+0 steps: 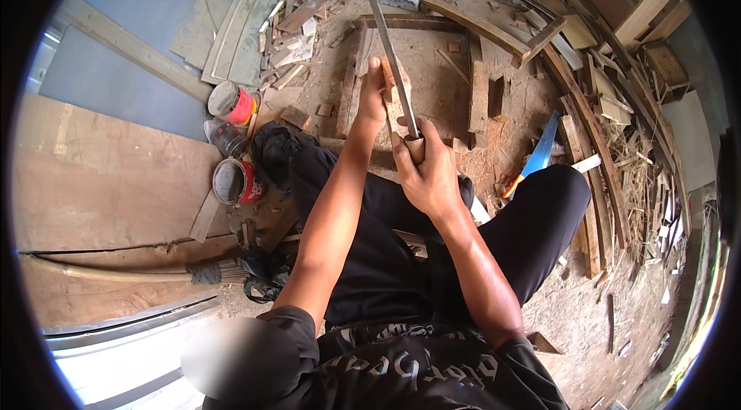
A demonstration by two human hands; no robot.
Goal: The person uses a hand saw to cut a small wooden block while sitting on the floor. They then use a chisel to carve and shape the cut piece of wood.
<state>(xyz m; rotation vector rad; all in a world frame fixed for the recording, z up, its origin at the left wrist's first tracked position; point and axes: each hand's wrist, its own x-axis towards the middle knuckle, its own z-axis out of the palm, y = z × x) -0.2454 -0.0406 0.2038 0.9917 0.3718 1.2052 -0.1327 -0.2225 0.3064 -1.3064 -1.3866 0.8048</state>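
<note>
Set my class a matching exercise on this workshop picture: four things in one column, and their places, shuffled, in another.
Things
1. Long, thin grey metal tool with a brown handle
2. Light brown piece of wood
3. Handsaw with a blue blade and orange handle
4. Two round tins with red sides

Places
A. Near the right knee
B. In the right hand
C. Left of the left forearm
D. In the left hand

Pairs: 1-B, 2-D, 3-A, 4-C

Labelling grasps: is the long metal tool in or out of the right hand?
In: the right hand grips the wooden handle; the metal tool extends beyond the left hand.
</note>
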